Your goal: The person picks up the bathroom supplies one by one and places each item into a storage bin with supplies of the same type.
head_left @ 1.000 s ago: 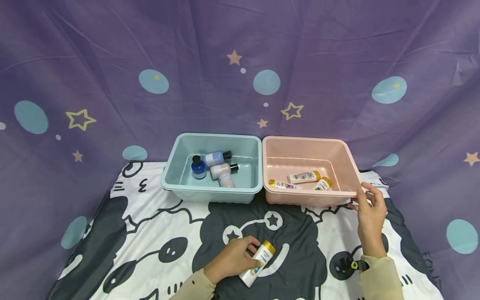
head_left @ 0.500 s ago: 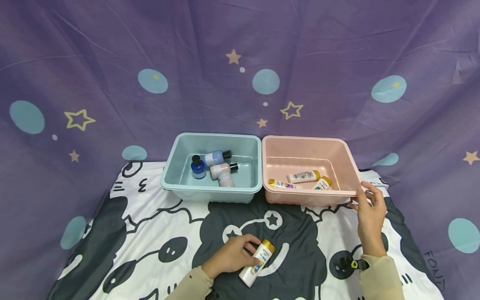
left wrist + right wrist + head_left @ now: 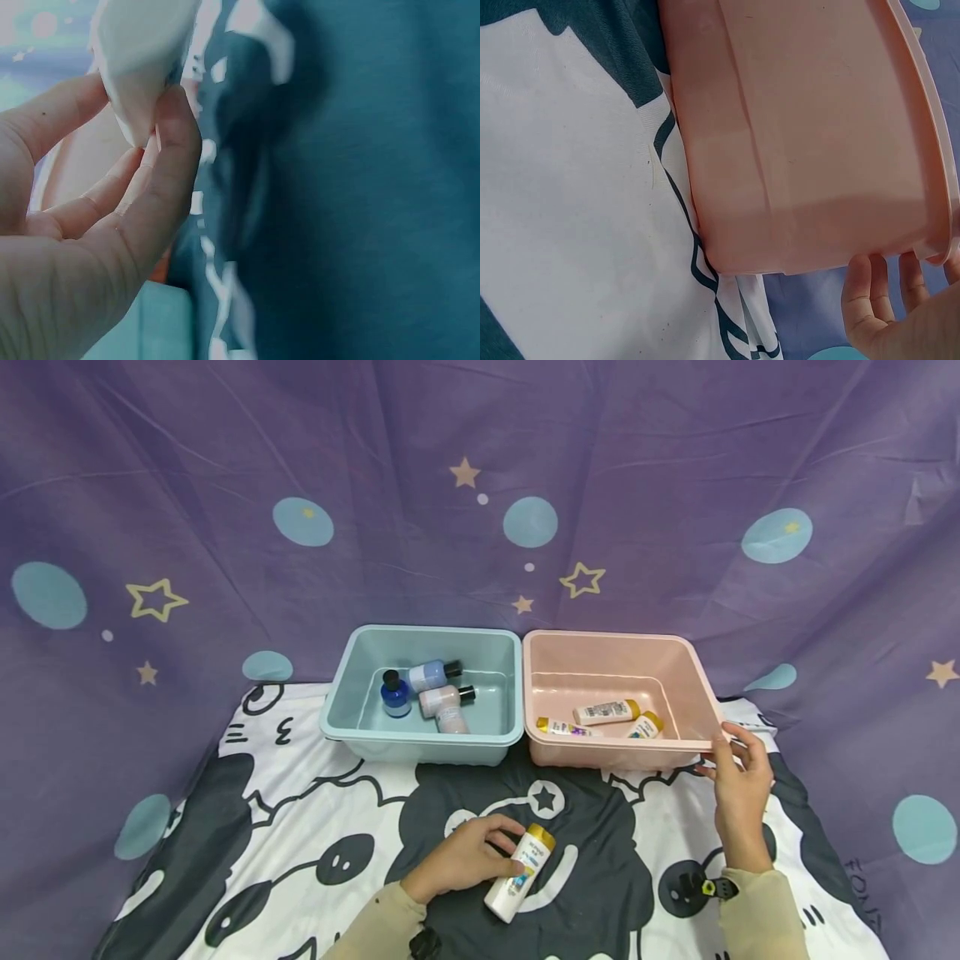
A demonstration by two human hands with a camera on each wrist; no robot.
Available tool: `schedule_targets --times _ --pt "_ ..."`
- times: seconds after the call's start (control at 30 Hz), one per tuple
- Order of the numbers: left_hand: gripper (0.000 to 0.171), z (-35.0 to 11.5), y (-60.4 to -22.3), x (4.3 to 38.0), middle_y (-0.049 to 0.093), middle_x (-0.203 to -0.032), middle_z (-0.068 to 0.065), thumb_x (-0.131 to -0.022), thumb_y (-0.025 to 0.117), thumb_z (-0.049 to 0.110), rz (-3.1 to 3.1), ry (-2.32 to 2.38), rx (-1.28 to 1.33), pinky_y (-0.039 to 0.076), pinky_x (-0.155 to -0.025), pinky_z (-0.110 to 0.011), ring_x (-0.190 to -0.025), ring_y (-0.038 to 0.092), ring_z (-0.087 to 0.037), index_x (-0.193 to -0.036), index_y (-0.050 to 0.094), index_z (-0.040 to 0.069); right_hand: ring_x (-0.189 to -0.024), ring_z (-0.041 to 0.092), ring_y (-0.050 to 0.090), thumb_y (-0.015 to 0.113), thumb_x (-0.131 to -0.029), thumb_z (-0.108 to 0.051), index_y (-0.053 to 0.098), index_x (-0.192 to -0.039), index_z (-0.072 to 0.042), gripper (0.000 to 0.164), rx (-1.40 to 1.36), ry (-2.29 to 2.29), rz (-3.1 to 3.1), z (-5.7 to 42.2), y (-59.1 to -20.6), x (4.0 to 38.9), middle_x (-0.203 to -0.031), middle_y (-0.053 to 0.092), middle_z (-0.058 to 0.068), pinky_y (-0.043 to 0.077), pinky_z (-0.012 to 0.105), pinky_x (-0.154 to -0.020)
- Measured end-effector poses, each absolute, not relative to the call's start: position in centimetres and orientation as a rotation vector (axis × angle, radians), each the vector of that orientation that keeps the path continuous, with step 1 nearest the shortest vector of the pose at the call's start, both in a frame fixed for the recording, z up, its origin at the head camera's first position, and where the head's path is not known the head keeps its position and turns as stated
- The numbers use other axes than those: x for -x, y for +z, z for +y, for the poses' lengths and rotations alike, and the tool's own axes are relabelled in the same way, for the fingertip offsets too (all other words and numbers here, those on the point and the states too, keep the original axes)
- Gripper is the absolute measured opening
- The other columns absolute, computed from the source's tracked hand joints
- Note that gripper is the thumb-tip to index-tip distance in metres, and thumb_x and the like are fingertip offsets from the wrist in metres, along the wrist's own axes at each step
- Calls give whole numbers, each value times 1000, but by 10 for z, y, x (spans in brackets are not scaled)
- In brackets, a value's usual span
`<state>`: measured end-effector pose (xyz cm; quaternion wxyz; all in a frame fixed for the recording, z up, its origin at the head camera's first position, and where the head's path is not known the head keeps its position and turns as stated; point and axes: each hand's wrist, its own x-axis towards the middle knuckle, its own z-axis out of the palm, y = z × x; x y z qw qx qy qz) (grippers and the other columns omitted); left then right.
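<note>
My left hand [image 3: 472, 858] pinches a white squeeze tube [image 3: 517, 881] with a gold cap, over the dark part of the cloth. In the left wrist view, thumb and fingers hold the tube [image 3: 142, 60] from both sides. At the near right corner of a pink bin [image 3: 600, 753], my right hand [image 3: 741, 793] grips the rim. The right wrist view has its fingers [image 3: 861, 289] bent against the bin's outer wall [image 3: 817, 150] under the rim. Inside that bin lie a white tube [image 3: 607, 712] and two more gold-capped tubes [image 3: 645, 727], [image 3: 564, 727].
Left of the pink bin, side by side with it, stands a light blue bin [image 3: 420, 747]. It holds a dark blue bottle [image 3: 396, 700], a light blue bottle [image 3: 427, 676] and pale pink ones [image 3: 441, 700]. A purple curtain [image 3: 420, 552] hangs behind the patterned cloth [image 3: 330, 802].
My left hand has moved slightly toward the bins with the squeeze tube. The right hand stays at the pink bin's corner, and both bins keep their places.
</note>
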<state>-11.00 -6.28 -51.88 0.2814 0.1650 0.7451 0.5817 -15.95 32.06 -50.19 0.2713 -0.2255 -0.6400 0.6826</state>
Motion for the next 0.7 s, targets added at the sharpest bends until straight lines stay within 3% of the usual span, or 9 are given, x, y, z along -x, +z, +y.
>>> schedule_targets --times 0.7 --pt "49 -43 -422 171 68 -104 -9 -88 79 10 1958 1627 -597 62 -73 -38 -90 69 -21 -132 59 3 -73 9 67 66 -98 -13 65 -125 -9 27 584 1848 -1720 321 -502 159 -102 62 6 60 20 -57"
